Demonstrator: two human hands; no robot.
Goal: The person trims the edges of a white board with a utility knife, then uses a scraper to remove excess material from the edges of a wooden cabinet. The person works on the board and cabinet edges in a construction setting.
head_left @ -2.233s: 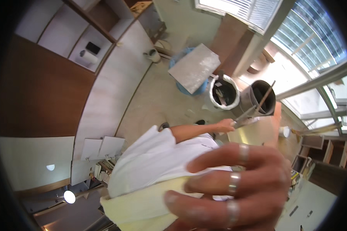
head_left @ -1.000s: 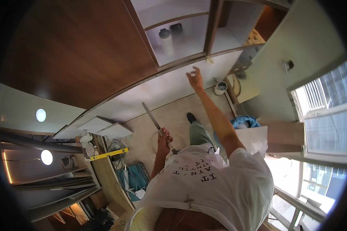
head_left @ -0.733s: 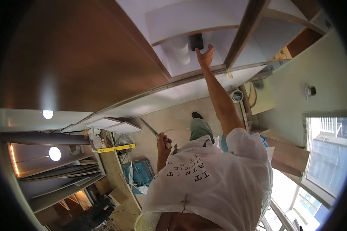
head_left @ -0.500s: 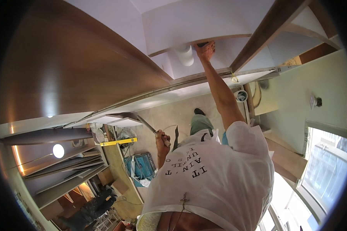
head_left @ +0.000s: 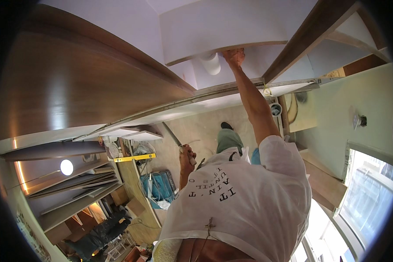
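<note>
My right arm stretches up to the edge of a white shelf panel (head_left: 222, 26) with a brown lip. There my right hand (head_left: 235, 57) is closed, its fingertips partly hidden by the lip; what it holds cannot be made out. Just left of it, a white cylinder (head_left: 212, 65), like a pipe, hangs below the panel. My left hand (head_left: 187, 158), lower and in front of my shirt, is wrapped round the pale handle of a long, narrow grey tool (head_left: 172, 134). The tool's shaft slants up and left from the fist; its exact kind is unclear.
A broad brown wood panel (head_left: 100, 74) fills the upper left. A yellow spirit level (head_left: 135, 157) lies near a blue bag (head_left: 155, 187) on the left. An open white pipe end (head_left: 275, 109) stands by the right wall, and a window (head_left: 371, 183) is lower right.
My right hand has shifted slightly, and the dark thing seen at its fingers is now hidden behind the lip. My left hand with the tool has moved a little to the right.
</note>
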